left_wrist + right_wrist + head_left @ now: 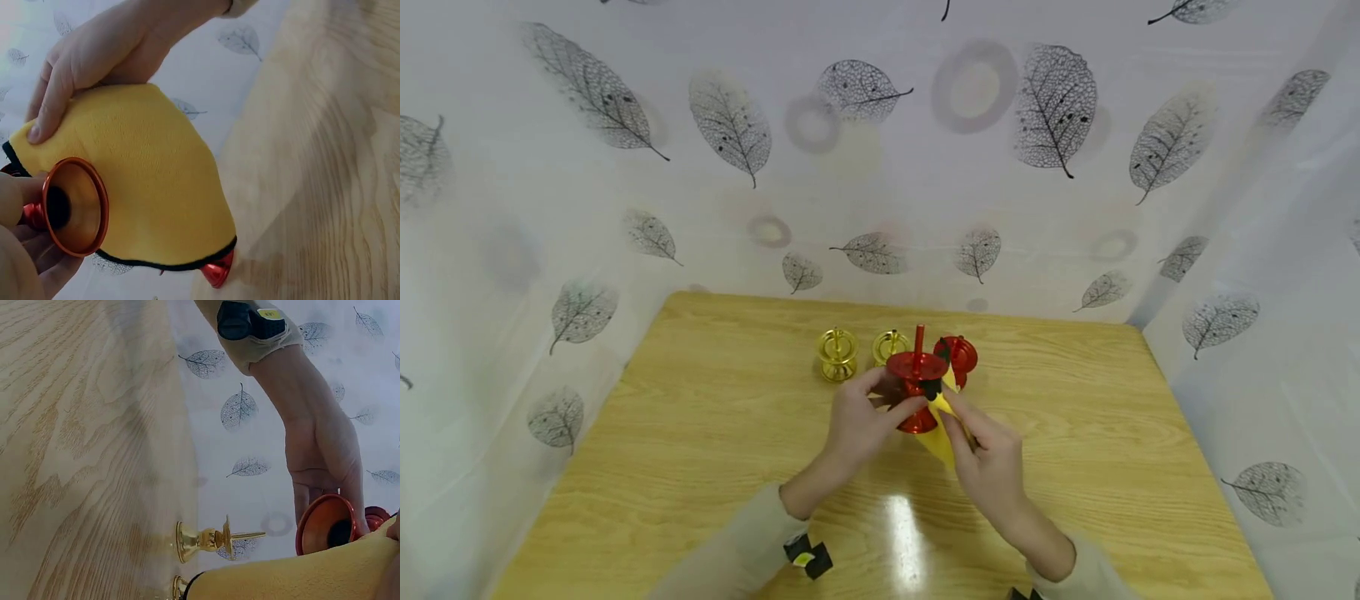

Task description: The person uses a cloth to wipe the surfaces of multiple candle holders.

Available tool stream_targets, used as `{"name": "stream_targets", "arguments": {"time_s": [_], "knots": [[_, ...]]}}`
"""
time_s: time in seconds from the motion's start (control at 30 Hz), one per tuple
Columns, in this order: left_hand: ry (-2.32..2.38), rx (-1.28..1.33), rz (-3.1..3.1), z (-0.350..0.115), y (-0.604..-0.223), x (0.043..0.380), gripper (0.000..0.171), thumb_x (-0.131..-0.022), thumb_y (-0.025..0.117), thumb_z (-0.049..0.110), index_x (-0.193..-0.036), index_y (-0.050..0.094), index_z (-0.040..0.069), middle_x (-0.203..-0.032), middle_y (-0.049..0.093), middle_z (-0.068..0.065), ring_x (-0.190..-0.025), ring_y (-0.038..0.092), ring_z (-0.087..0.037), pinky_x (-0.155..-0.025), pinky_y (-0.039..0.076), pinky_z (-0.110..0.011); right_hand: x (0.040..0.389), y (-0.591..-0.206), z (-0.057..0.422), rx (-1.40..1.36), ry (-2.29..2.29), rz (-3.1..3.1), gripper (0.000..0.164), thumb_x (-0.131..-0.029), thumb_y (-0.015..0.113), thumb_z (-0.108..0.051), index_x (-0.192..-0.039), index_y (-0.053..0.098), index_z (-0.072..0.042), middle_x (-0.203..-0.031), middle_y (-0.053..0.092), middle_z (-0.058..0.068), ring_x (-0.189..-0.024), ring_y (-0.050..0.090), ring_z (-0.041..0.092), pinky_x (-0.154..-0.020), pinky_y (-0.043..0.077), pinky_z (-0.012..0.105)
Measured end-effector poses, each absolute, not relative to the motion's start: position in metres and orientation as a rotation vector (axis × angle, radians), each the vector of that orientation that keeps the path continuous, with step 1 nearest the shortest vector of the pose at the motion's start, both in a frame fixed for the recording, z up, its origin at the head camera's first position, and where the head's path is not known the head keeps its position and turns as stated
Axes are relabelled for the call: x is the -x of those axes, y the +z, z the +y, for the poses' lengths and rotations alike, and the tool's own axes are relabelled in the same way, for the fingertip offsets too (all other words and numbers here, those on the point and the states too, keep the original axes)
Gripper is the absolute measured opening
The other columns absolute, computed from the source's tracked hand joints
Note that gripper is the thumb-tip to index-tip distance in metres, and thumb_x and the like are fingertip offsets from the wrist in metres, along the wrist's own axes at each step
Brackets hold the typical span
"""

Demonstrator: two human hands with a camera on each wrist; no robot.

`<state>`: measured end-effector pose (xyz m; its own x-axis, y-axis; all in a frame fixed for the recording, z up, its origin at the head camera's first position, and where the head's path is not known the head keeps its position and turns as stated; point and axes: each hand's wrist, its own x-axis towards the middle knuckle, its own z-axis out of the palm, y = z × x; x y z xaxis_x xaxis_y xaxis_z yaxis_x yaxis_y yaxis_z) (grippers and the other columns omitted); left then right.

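My left hand (859, 423) grips a shiny red candlestick (916, 365) by its stem, above the table. It stands upright, with a tall spike over a round dish. In the left wrist view its hollow, coppery base (87, 206) faces the camera. My right hand (992, 467) pinches a yellow cloth (150, 181) with dark edging against the candlestick's right side, just under the dish. The rest of the cloth hangs down behind the base. Seen from the right wrist, my left hand (325, 450) has its fingers around the red candlestick (325, 519).
Behind the hands, a second red candlestick (966, 354) stands on the wooden table (737, 417), partly hidden by the cloth. Two gold candlesticks, one at left (837, 354) and another gold candlestick (889, 343) beside it, stand near the back. A leaf-patterned curtain (880, 183) surrounds the table.
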<state>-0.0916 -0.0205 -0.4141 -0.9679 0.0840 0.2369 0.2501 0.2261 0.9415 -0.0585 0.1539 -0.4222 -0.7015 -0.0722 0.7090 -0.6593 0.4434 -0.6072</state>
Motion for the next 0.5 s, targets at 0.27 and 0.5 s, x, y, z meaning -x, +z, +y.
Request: {"name": "stream_targets", "arguments": {"time_s": [0.27,0.5], "knots": [[-2.028,0.35,-2.336,-0.023,-0.41,0.088,0.029,-0.085,0.075,0.028,-0.111,0.07,0.016,-0.103,0.072,-0.004,-0.09,0.068,-0.015,-0.076,0.06,-0.026,0.061,-0.42,0.152,-0.502,1.384,-2.078,0.035,-0.083,0.064,0.014,-0.115,0.068,0.004,-0.044,0.037,-0.007,-0.038,0.024,-0.007,-0.034,0.021,0.01],[-2.249,0.429,-2.293,-0.034,-0.4,0.089,0.027,-0.084,0.075,0.019,-0.11,0.071,0.011,-0.099,0.073,-0.012,-0.087,0.068,-0.015,-0.073,0.06,-0.028,0.061,-0.411,0.152,-0.526,1.637,-2.017,0.031,-0.087,0.056,0.018,-0.116,0.065,0.012,-0.042,0.036,0.0,-0.033,0.027,0.002,-0.031,0.022,0.013]]}}
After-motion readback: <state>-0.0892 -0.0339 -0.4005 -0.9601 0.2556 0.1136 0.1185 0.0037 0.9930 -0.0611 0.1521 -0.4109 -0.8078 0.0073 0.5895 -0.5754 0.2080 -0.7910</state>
